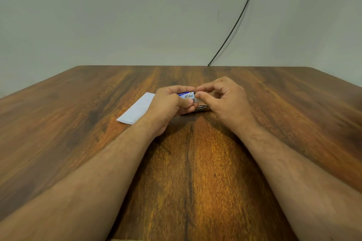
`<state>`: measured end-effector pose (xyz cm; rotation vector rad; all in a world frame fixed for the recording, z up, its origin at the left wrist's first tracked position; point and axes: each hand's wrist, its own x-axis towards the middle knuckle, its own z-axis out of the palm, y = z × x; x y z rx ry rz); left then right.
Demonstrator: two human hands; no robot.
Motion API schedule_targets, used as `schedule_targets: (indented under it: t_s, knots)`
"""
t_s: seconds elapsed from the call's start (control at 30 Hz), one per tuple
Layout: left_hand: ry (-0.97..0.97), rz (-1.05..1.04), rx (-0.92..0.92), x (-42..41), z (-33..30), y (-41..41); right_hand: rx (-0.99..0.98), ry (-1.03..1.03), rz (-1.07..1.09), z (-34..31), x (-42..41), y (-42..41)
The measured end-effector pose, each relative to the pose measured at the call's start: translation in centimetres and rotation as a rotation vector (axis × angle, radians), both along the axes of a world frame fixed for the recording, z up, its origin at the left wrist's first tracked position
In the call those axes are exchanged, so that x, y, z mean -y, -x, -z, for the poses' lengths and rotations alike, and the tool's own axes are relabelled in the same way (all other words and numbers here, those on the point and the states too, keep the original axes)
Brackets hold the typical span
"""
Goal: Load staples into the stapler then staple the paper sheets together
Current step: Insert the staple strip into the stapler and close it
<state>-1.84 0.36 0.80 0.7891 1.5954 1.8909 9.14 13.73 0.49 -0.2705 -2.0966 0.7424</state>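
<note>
A small blue and white staple box [186, 96] is held in my left hand [170, 107], fingers curled around it just above the table. My right hand [225, 101] meets it from the right, thumb and forefinger pinched at the box's right end, where a grey strip of staples [201, 107] shows below the fingers. Folded white paper sheets [137, 109] lie flat on the table, partly under my left hand and wrist. A stapler is not visible; anything under the hands is hidden.
The brown wooden table [188, 162] fills the view, its far edge against a pale wall. A black cable [238, 19] runs down the wall to the table's back edge at centre right.
</note>
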Motion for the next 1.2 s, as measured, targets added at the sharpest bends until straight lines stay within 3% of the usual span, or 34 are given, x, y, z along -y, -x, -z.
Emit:
schedule_targets:
  t_s: [0.37,0.77,1.2]
  knots:
    - [-0.009,-0.006,-0.029,-0.07,0.04,-0.03,-0.042,0.351,-0.068,-0.41,0.33,-0.15]
    - [0.079,-0.035,-0.127,0.2,-0.27,-0.2,0.018,0.008,-0.029,0.28,-0.37,-0.11]
    - [0.12,-0.042,-0.126,0.14,-0.29,-0.4,0.062,-0.117,-0.006,-0.05,-0.21,-0.58]
